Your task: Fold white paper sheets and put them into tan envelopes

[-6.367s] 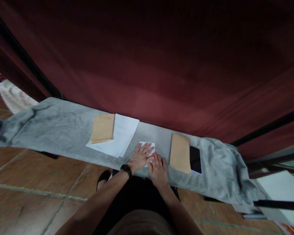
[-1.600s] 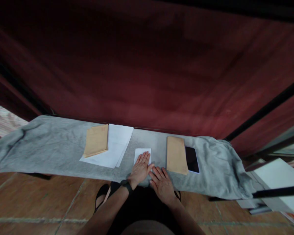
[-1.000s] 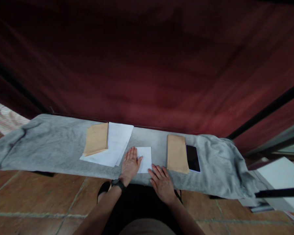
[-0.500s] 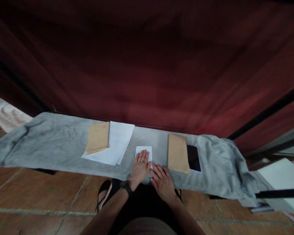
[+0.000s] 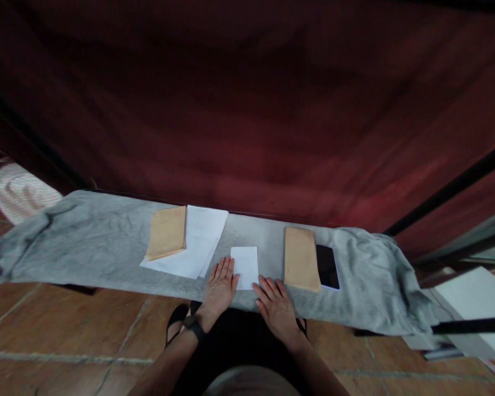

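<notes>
Left hand [image 5: 219,287] palm down, flat and unclenched, fingers extended forward and close together, thumb spread toward the right; grip released. Its finger side lies along the left edge of a small white paper [image 5: 246,267], the thumb reaching onto the near left corner. Right hand [image 5: 275,301] likewise palm down and loose, fingers fanned, grasp slack; its leftmost fingertips sit at the near right corner of that paper. So the paper lies flat between the two hands and slightly forward of them, on a gray cloth [image 5: 107,242] that runs well out to either side. Dark watch [image 5: 194,328] on the left wrist. Forward and left of the left hand: larger white sheets [image 5: 206,231], overlapping, slightly askew, with a stack of brown envelopes [image 5: 168,232] resting partly on them. Forward and right of the right hand, near it: a second brown stack [image 5: 301,258], edges a little uneven, and just beyond it to the right a dark-screened phone [image 5: 327,267] with a pale lilac rim, lying face up close against the stack. Farther forward of both hands, a dark red curtain [image 5: 247,137]. Behind and below the hands, brown floor tiles [image 5: 66,330] with pale joints.
</notes>
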A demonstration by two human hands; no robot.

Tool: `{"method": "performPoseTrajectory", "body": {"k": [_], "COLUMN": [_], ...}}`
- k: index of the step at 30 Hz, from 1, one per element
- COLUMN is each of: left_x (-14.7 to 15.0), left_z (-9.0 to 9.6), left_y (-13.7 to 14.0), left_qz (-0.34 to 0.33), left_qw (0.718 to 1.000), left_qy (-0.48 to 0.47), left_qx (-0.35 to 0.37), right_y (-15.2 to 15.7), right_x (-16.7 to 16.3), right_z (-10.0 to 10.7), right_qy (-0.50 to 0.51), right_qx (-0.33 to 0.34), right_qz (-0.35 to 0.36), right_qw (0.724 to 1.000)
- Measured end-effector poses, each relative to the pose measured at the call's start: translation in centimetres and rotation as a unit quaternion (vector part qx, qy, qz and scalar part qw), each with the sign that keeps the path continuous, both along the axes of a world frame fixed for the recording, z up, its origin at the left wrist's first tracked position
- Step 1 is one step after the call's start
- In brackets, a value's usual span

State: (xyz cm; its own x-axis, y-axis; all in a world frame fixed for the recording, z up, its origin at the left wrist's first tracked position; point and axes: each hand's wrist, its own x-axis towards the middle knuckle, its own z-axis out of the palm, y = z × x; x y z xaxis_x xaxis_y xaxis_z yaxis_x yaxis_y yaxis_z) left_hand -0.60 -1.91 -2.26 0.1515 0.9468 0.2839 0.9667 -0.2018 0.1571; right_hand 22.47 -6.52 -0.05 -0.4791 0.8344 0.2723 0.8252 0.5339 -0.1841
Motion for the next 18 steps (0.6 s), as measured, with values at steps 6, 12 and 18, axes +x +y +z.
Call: {"method": "performPoseTrajectory", "body": {"k": [6,12,18], "left_x": [0.2,1.5,1.8], "left_z": [0.3,2.1,2.4], "left_y": [-0.2,1.7,2.5], "left_qz": [0.023,0.135,0.168], "left_qw": [0.980,0.858,0.814], "left_qy": [-0.195,-0.487,-0.550], "left_qx": [-0.018,-0.093,-0.086], "right_y": [-0.1,-0.2,-0.2], "right_x": [-0.1,-0.2,-0.4], "right_z": [0.0,-0.1,0.1], "right_qy": [0.003,0.009,0.020], "right_qx": [0.002,0.010,0.001], "right_qz": [-0.003,-0.010,-0.015], "right_qw": [1.000,1.000,1.000]}}
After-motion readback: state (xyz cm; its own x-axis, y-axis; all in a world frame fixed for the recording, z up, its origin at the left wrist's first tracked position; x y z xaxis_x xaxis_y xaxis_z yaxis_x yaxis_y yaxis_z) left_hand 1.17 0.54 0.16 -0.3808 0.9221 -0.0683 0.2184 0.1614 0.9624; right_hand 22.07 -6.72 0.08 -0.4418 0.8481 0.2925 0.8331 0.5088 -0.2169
